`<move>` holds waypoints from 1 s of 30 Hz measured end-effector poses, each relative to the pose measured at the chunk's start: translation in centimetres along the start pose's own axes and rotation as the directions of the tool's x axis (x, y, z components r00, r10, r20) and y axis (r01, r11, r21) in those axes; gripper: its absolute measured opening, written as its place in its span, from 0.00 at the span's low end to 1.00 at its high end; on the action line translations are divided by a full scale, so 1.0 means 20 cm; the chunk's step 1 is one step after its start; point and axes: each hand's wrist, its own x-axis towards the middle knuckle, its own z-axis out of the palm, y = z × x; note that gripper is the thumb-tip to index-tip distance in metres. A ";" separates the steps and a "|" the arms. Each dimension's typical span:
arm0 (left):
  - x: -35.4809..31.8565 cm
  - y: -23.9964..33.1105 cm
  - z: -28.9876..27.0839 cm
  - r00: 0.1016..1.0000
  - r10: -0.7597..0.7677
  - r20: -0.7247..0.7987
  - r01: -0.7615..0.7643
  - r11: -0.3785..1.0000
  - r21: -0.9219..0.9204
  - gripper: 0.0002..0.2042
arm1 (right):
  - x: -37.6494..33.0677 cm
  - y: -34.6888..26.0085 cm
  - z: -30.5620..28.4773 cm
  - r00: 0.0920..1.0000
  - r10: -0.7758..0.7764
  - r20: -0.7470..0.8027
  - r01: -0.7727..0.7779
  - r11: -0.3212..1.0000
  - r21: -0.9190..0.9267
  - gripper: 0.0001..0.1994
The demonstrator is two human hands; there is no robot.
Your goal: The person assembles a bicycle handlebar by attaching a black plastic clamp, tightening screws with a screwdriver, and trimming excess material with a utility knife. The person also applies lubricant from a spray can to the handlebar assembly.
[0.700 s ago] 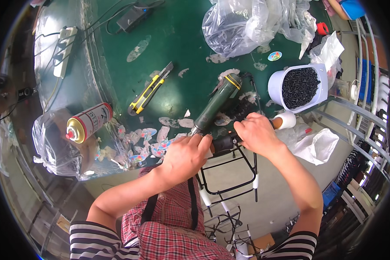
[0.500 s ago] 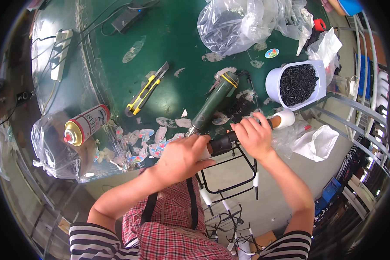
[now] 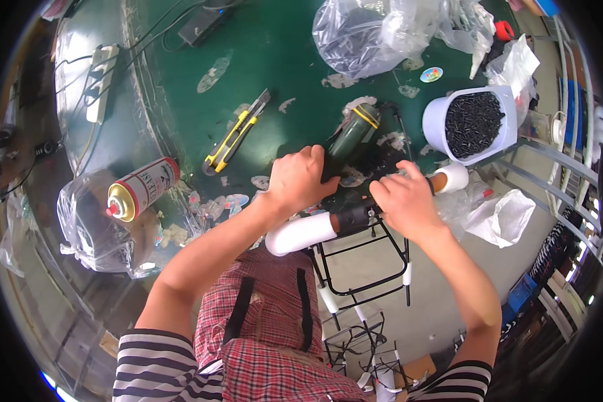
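My left hand (image 3: pixel 300 177) is curled over the lower part of a dark green power screwdriver (image 3: pixel 353 134) with a yellow ring, which lies on the table. The fingers hide its tip end. My right hand (image 3: pixel 407 202) is closed round a bar at the table's near edge. That bar has a black joint piece (image 3: pixel 354 218) and thick white sleeves at both ends, the left one (image 3: pixel 303 233) now fully in sight. A black tubular frame (image 3: pixel 360 292) with white sleeves on its legs hangs below the bar.
A yellow utility knife (image 3: pixel 236 134), a spray can (image 3: pixel 143 189) and a power strip (image 3: pixel 101 84) lie left on the green table. At right stands a white tub (image 3: pixel 437 127) of small black screws. Clear plastic bags (image 3: pixel 355 37) lie at the back; more black frames (image 3: pixel 362 348) are below.
My left hand has left the bar's white sleeve and moved up and away onto the screwdriver. My right hand still grips the bar. The whole view has shifted slightly.
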 end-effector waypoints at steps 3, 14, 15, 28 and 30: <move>0.01 -0.01 -0.02 1.000 0.006 -0.024 -0.005 0.999 0.048 0.19 | -0.03 -0.04 0.04 0.993 0.043 -0.107 -0.049 0.997 -0.058 0.07; -0.20 0.04 -0.22 0.951 0.177 -0.252 -0.231 0.951 -0.204 0.24 | -0.03 -0.01 0.04 0.994 0.019 -0.108 -0.020 1.000 -0.008 0.04; -0.26 0.07 -0.25 0.953 0.225 -0.205 -0.275 0.925 -0.261 0.25 | 0.00 0.01 0.02 1.000 -0.008 -0.016 0.009 0.999 0.039 0.04; -0.42 0.19 -0.10 0.963 0.265 -0.046 -0.269 0.959 -0.086 0.23 | -0.07 -0.04 0.19 0.849 -0.006 -0.529 -0.082 0.986 -0.143 0.08; -0.42 0.19 -0.10 0.967 0.253 -0.035 -0.255 0.964 -0.073 0.22 | -0.07 -0.03 0.17 0.893 0.026 -0.450 -0.079 0.992 -0.099 0.07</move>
